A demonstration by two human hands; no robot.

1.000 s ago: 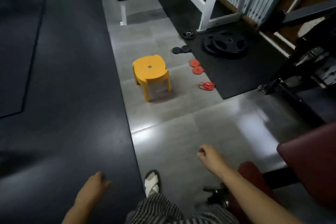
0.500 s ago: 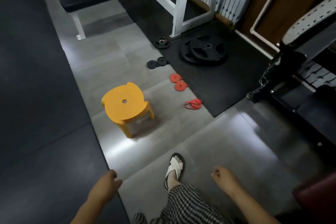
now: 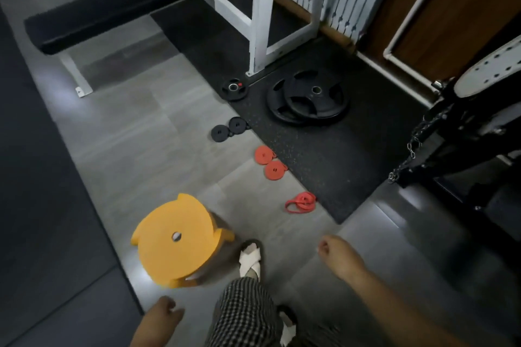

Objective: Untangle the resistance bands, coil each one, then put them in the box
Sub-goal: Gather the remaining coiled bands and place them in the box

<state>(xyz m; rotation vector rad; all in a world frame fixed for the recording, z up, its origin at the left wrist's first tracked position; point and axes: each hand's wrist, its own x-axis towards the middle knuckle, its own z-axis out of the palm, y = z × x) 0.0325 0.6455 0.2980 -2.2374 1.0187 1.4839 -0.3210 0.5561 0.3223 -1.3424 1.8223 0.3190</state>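
Both hands hang loosely curled and hold nothing, the left hand low, the right hand forward; the loose red band lies at the mat's edge, two coiled bands beyond; the yellow stool beside the foot could trip a step; no box shows.

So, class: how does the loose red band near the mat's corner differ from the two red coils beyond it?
The loose red band lies uncoiled in floppy loops; the two red coils are wound into tight flat discs. The band lies alone; the coils sit side by side. All are red and lie on the floor.
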